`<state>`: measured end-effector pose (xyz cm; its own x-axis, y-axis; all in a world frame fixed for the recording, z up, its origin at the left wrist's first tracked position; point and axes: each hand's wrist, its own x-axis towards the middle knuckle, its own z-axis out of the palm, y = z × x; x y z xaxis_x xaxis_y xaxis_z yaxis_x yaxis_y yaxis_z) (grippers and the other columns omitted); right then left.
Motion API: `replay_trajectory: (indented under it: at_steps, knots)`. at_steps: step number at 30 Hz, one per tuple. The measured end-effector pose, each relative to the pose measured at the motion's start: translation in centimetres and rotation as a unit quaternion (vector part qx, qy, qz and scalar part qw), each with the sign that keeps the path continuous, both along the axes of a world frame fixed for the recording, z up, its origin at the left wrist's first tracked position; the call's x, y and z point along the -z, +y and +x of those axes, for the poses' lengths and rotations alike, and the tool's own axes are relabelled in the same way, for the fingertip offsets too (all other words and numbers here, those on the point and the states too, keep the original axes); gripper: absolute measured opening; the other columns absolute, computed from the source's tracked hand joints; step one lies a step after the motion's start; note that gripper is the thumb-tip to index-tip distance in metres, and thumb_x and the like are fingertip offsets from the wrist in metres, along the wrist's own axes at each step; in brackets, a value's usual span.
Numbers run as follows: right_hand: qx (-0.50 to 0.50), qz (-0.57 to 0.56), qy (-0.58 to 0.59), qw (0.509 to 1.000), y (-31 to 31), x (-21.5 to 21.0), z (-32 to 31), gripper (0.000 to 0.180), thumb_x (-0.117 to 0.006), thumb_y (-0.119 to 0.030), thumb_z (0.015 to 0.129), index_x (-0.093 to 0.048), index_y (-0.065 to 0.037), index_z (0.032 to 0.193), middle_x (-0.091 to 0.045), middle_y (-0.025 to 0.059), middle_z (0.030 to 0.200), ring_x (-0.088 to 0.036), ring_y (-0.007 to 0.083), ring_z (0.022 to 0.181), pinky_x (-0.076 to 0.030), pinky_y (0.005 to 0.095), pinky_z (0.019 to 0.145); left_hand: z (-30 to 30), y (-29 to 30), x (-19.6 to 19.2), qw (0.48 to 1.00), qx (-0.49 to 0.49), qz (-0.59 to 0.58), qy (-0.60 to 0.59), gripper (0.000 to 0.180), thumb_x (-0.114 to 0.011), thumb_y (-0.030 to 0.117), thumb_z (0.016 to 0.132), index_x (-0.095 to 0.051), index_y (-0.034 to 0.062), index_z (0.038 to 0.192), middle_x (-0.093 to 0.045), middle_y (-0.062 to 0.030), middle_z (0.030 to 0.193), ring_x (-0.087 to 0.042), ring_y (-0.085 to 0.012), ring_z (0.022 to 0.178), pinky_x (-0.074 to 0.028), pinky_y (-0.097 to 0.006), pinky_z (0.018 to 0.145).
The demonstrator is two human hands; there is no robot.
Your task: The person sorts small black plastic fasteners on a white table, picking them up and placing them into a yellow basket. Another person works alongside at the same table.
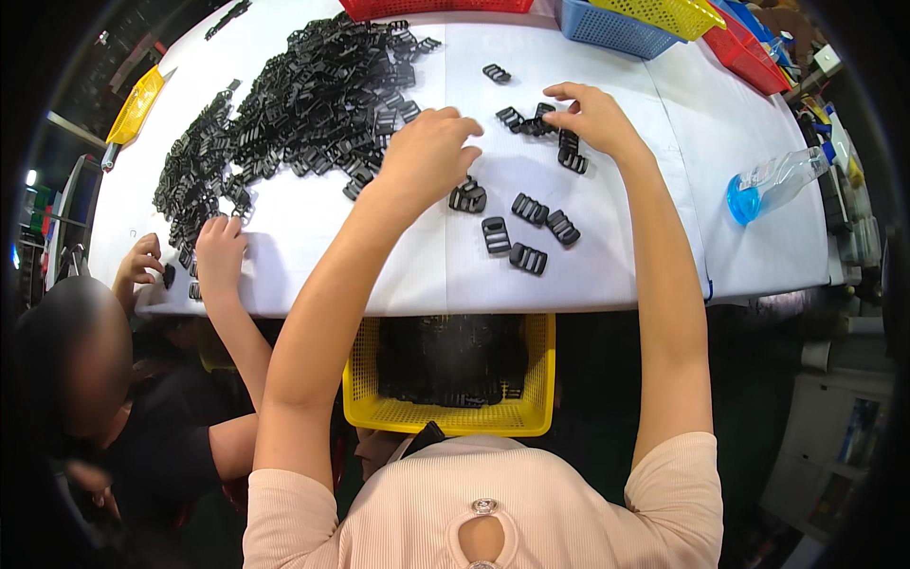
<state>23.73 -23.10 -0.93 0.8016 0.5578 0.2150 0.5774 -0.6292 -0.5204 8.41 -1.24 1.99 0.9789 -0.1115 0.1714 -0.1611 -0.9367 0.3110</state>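
Note:
On a white table (626, 256), my left hand (428, 150) hovers palm down over the edge of a big heap of black plastic buckles (313, 95), fingers curled; I cannot see anything in it. My right hand (592, 116) reaches farther out, its fingertips touching a small cluster of black buckles (531, 120). Several loose buckles (527, 228) lie in front of both hands, nearer the table's edge.
A yellow basket (447, 413) with black buckles sits below the table edge at my lap. Red, blue and yellow baskets (654, 19) stand at the far side. A clear bottle with blue liquid (773, 180) lies at right. Another person's hands (204, 256) work at the left edge.

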Motion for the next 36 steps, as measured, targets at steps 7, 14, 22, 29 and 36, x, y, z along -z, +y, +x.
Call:
replay_trajectory:
  at_steps: [7,14,22,29,36]
  knots:
    - [-0.009,-0.077,0.040,0.996,1.5,-1.0,1.3,0.041,-0.077,-0.024,0.071,-0.070,-0.010,0.109,-0.070,0.0113,0.107,-0.065,0.0266,0.096,-0.051,0.0350,0.085,7.0,-1.0,3.5,0.993,0.101,0.024,-0.063,0.026,-0.062,0.015,0.086,-0.068,0.0120,0.111,-0.065,-0.0007,0.118,-0.056,-0.0246,0.111,-0.048,-0.037,0.093]
    - [-0.047,-0.013,0.149,0.988,-6.5,-4.1,-7.1,0.036,-0.079,-0.021,0.071,-0.070,-0.008,0.103,-0.067,0.0074,0.100,-0.059,0.0217,0.085,-0.049,0.0330,0.079,5.1,-0.1,1.2,0.975,0.056,-0.186,0.108,0.033,-0.063,0.020,0.088,-0.065,0.0069,0.118,-0.071,-0.0167,0.099,-0.067,-0.0300,0.086,-0.052,-0.035,0.080]
    - [0.059,-0.002,0.037,0.998,-3.5,-2.3,-8.3,0.042,-0.078,-0.021,0.072,-0.065,-0.008,0.110,-0.064,0.0089,0.101,-0.061,0.0259,0.094,-0.049,0.0355,0.082,6.5,-2.3,2.8,0.986,0.104,-0.081,-0.107,0.030,-0.070,0.021,0.082,-0.067,0.0110,0.110,-0.064,-0.0088,0.105,-0.058,-0.0269,0.102,-0.048,-0.038,0.088]
    - [0.111,-0.034,0.089,0.989,-3.0,-1.6,-8.9,0.042,-0.076,-0.019,0.074,-0.063,-0.011,0.112,-0.064,0.0082,0.104,-0.061,0.0286,0.099,-0.048,0.0383,0.085,7.0,-2.3,3.7,0.983,0.067,-0.164,-0.040,0.028,-0.064,0.018,0.085,-0.068,0.0066,0.111,-0.070,-0.0122,0.097,-0.064,-0.0292,0.092,-0.051,-0.038,0.084]
    - [-0.042,-0.007,0.032,0.999,-3.3,-2.8,-7.9,0.030,-0.072,-0.017,0.078,-0.067,-0.012,0.107,-0.066,0.0073,0.098,-0.060,0.0284,0.096,-0.049,0.0389,0.083,6.5,-0.9,2.0,0.988,0.079,-0.132,0.012,0.022,-0.061,0.015,0.085,-0.074,0.0076,0.102,-0.070,-0.0140,0.097,-0.066,-0.0311,0.085,-0.052,-0.039,0.081]
